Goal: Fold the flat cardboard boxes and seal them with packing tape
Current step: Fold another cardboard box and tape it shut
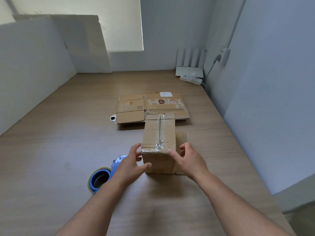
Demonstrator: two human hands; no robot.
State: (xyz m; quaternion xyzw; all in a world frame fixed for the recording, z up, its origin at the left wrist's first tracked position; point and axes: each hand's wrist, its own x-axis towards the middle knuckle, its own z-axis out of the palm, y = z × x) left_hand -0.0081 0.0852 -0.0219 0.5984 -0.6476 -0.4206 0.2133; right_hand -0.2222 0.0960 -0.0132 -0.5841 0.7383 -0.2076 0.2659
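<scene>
In the head view, a taped box (159, 138) stands on the wooden bench (68, 133) just ahead of the person, long side running toward 12 o'clock, with clear tape along its top seam and wrinkled over the near edge. The left hand (131, 160) sits at the box's 8 o'clock corner with its grip released: fingers spread, tips at the left wall, thumb reaching across the near face. The right hand (189, 159) is at 4 o'clock, forefinger stretched onto the tape at the near top edge and the other fingers loosely bent beside the right wall; it is blurred, but its grip looks released too, pressing and not clasping. A piece of cardboard (181, 137) shows at the box's 3 o'clock, and I cannot tell whether it is a flap of this box or a loose sheet. The blue tape dispenser (102, 176) lies at 8 o'clock, partly behind the left forearm. At 12 o'clock, touching or just behind the box, 2 flat cardboard boxes (150, 108) lie unfolded. A power strip (190, 79) and router (189, 70) sit far off at 1 o'clock. By my reading the step in hand is smoothing down the tape end on this box. The next move probably calls for setting it aside, then drawing 1 flat toward 6 o'clock to fold.
</scene>
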